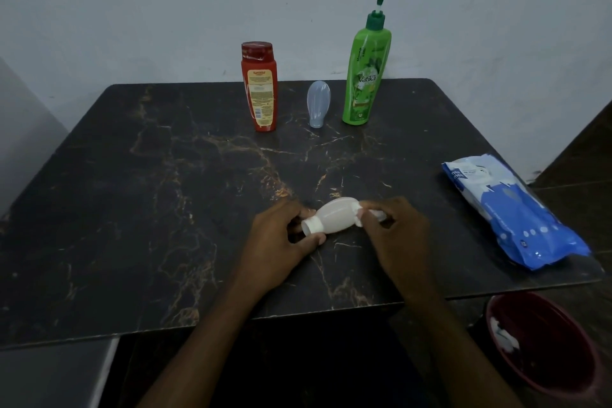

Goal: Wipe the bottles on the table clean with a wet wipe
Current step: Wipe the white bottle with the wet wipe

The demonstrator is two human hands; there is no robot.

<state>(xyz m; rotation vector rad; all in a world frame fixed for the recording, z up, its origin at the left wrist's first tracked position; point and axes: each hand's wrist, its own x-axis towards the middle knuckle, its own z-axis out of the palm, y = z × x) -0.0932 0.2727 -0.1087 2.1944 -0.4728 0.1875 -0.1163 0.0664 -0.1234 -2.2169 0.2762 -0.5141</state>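
A small white bottle with a white cap lies tilted over the near middle of the dark marble table. My left hand grips it at the cap end. My right hand presses a white wet wipe against the bottle's base. At the back stand a red bottle, a small grey-blue bottle resting on its cap, and a tall green pump bottle.
A blue and white wet-wipe pack lies at the table's right edge. A dark red bin with used white wipes inside sits on the floor at the lower right. A pale wall rises behind the table.
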